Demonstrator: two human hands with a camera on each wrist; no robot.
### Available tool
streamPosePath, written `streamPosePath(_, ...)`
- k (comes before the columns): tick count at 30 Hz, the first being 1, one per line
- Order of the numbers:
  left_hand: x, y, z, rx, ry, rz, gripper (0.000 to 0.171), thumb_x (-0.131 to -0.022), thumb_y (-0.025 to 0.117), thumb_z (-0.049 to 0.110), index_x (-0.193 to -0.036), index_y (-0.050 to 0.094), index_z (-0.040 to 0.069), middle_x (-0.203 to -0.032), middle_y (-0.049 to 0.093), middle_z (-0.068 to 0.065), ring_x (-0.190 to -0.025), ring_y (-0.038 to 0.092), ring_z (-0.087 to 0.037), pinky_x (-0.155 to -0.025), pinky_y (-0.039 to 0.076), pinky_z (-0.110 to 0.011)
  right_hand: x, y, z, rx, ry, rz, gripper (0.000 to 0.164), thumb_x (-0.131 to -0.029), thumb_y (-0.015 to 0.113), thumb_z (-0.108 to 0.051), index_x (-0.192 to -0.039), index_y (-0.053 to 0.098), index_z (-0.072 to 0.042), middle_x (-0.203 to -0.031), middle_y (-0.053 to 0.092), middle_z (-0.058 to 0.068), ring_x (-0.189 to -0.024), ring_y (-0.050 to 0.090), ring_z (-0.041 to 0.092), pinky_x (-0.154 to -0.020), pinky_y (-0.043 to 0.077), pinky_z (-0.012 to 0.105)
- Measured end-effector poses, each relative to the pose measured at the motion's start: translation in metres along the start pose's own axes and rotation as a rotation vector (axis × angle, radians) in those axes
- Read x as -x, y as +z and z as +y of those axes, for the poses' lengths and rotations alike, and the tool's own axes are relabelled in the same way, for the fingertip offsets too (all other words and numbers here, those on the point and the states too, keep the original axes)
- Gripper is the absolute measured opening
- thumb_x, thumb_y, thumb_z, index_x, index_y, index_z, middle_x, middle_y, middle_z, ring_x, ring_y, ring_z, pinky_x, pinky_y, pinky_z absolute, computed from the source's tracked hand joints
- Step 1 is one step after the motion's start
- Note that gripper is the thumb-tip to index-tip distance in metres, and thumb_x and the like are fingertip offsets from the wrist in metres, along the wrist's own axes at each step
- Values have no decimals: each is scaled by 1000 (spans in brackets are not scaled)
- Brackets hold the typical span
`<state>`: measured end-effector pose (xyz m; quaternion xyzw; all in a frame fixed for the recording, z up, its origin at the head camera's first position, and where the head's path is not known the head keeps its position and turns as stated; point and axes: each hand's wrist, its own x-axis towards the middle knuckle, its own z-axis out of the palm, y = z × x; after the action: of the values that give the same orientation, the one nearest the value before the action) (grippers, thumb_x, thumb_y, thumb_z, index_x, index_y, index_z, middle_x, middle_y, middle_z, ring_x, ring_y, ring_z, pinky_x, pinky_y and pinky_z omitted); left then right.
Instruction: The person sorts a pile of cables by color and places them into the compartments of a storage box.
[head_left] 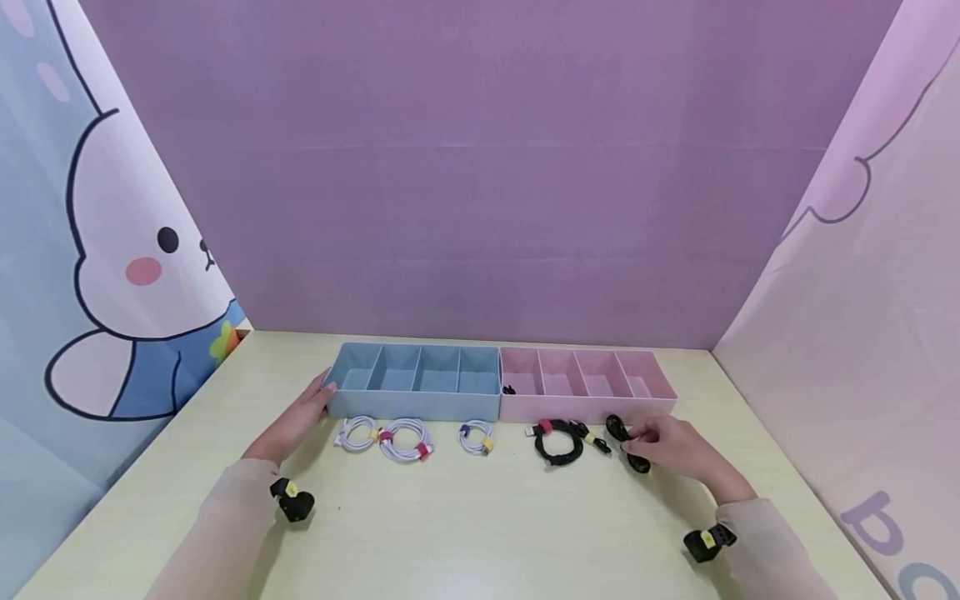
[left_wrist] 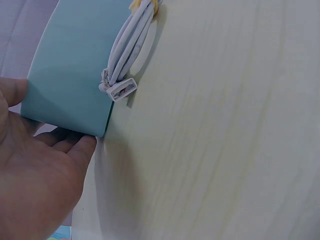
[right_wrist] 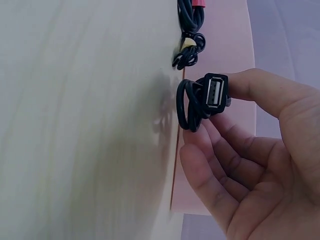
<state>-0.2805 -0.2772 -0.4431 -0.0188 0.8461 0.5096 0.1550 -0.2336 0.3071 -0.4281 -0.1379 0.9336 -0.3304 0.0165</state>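
Note:
At the left end of the light-blue divided box [head_left: 412,406], my left hand [head_left: 298,417] holds the box's end. In the left wrist view the thumb of that left hand [left_wrist: 37,170] lies at the rim, with the fingers against the end wall. My right hand [head_left: 678,448] pinches a coiled black USB cable [head_left: 626,443] in front of the pink divided box [head_left: 585,410]. Its USB socket [right_wrist: 215,93] faces the right wrist camera. Left of it lie a small black cable [head_left: 596,442] with a yellow tie and a larger black cable coil [head_left: 558,459] with a red tie.
Three white cable coils lie before the blue box: one with a yellow tie [head_left: 356,444], a larger one with red ties [head_left: 405,455], and another [head_left: 476,449]. A small black item [head_left: 509,390] sits in the pink box's leftmost compartment. A purple backdrop [head_left: 480,183] stands behind.

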Motion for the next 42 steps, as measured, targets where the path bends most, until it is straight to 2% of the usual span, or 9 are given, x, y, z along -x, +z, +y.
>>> streamPosePath(7,0,0,1,-1,6,2,71,-105,19,60,-159,-16,30,-166,-12,-15,-149,-2,-46,-111,1,-74,0,-4,-5,-13,-48,0,14,-89,75,-20,-95,70,-9,-83,65,-1,-75,57,12,-63,49,24)
streamPosePath(21,-1,0,-1,6,11,1,72,-105,19,61,-159,-16,30,-166,-13,-14,-149,-4,-45,-112,2,-73,-9,-6,-14,-41,-43,18,20,-91,75,-23,-102,72,-6,-88,69,-1,-81,62,14,-68,53,26)
streamPosePath(42,-2,0,-1,9,8,-1,73,-104,20,62,-159,-16,30,-166,-14,-14,-149,-6,-45,-112,2,-73,-19,-5,-29,-99,-62,-7,31,-93,73,-27,-111,73,-1,-94,72,2,-84,65,16,-70,55,28)
